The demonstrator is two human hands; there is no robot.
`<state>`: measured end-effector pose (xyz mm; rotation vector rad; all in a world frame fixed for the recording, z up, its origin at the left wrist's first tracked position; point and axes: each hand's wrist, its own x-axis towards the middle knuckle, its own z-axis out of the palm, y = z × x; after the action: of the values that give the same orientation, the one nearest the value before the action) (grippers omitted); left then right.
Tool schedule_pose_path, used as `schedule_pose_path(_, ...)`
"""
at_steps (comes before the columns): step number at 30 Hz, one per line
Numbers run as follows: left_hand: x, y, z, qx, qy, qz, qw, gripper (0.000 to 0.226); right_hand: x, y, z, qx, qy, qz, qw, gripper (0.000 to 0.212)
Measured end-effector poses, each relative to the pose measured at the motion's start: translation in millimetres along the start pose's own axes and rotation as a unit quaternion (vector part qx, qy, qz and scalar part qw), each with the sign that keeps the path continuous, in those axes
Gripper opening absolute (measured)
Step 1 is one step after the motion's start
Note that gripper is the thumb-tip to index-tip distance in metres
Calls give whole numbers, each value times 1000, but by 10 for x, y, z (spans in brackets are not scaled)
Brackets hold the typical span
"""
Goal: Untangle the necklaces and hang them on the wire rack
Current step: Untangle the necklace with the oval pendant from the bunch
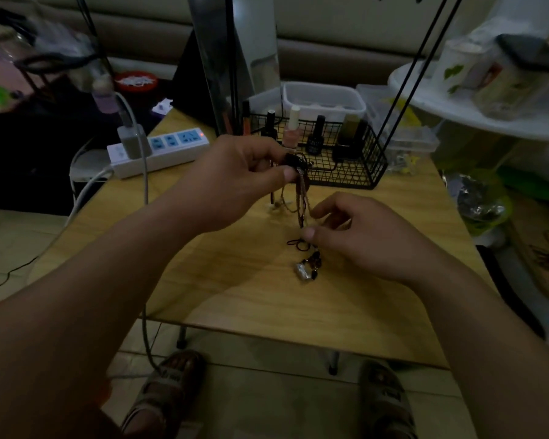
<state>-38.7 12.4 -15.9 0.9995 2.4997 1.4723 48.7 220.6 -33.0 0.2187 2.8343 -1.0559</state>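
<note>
Two bare forearms (76,296) reached over the wooden table (235,280), left hand (235,182) pinching the tangled necklaces (301,201) up top, right hand (362,236) pinching their cords lower, pendants (308,267) hanging below; behind, a black wire basket (362,172) held nail polish bottles (290,128), a white tub's (324,101) contents unclear.

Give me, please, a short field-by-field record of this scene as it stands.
setting: wooden table, dim light
left hand: pinches the top of the tangled necklaces, raised above the table
right hand: pinches the same strands lower down
pendants: dark beads and a pale piece at the bundle's lower end, below the right hand
wire basket: behind the hands, holding nail polish bottles
power strip: far left of the table, charger plugged in
progress: necklaces bunched together, none separated yet
</note>
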Motion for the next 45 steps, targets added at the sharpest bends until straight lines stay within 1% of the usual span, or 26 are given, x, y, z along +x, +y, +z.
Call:
schedule_pose_path(2, 1, 7, 11, 2, 21, 10, 1000, 7, 20, -5, 27, 6, -3, -5, 1000, 44)
schedule_pose_path(5, 12, 7, 31, 7, 50, 16, 999, 7, 68, -19, 57, -6, 30, -4, 1000, 45)
schedule_pose_path(6, 20, -1, 36, 12, 63, 15, 998, 8, 79, -25, 60, -18, 38, -3, 999, 43)
schedule_pose_path(8, 39, -33, 37, 22, 93, 13, 995, 12, 92, -21, 55, -37, 36, -8, 999, 32)
schedule_pose_path(9, 49, -56, 32, 25, 109, 10, 994, 12, 92, -7, 49, -34, 30, -13, 999, 25)
schedule_pose_path(10, 54, -77, 25, 28, 122, 6, 992, 10, 83, 7, 40, -18, 20, -17, 999, 23)
schedule_pose_path(13, 63, -124, 8, 37, 141, -11, 989, 9, 37, 52, 27, 35, 1, -33, 999, 33)
schedule_pose_path(14, 61, -133, 8, 41, 140, -13, 989, 9, 12, 47, 27, 48, -1, -42, 998, 34)
schedule_pose_path(16, 62, -138, 19, 48, 130, -11, 990, 8, -35, 10, 28, 110, -9, -60, 992, 31)
schedule_pose_path(18, 64, -122, 41, 53, 121, -5, 991, 8, -67, -40, 29, 213, -33, -67, 974, 32)
schedule_pose_path(20, 59, -94, 69, 47, 105, 2, 993, 7, -84, -104, 32, 326, -67, -59, 941, 38)
schedule_pose_path(22, 52, -78, 102, 46, 93, 11, 995, 8, -83, -180, 49, 418, -81, -34, 904, 34)
schedule_pose_path(23, 45, -77, 119, 49, 88, 17, 995, 9, -71, -204, 59, 444, -78, -9, 893, 33)
schedule_pose_path(24, 37, -76, 139, 52, 82, 24, 995, 9, -57, -221, 72, 453, -70, 16, 889, 33)
schedule_pose_path(25, 30, -76, 156, 55, 76, 29, 995, 8, -39, -223, 81, 445, -61, 35, 893, 34)
schedule_pose_path(27, 28, -86, 184, 61, 67, 33, 995, 8, -1, -195, 85, 403, -44, 51, 912, 38)
schedule_pose_path(29, 30, -93, 188, 64, 63, 32, 995, 9, 12, -170, 70, 360, -32, 41, 932, 36)
schedule_pose_path(31, 33, -104, 185, 71, 60, 25, 995, 10, 14, -162, 49, 347, -15, 13, 938, 35)
schedule_pose_path(33, 38, -115, 203, 75, 48, -2, 996, 9, 9, -169, 16, 376, 6, -12, 927, 36)
schedule_pose_path(35, 48, -123, 230, 54, 29, -32, 998, 5, -3, -159, -36, 433, 28, -25, 900, 37)
schedule_pose_path(37, 50, -132, 246, 41, 10, -52, 998, 6, -13, -140, -87, 473, 47, -33, 879, 39)
schedule_pose_path(40, 37, -135, 252, 41, -28, -55, 997, 5, -8, -101, -104, 493, 56, -32, 868, 41)
schedule_pose_path(42, 25, -124, 249, 33, -53, -56, 996, 12, 4, -76, -101, 493, 63, -30, 867, 39)
schedule_pose_path(45, 6, -103, 237, 33, -81, -64, 994, 34, 11, -51, -118, 426, 92, -33, 899, 34)
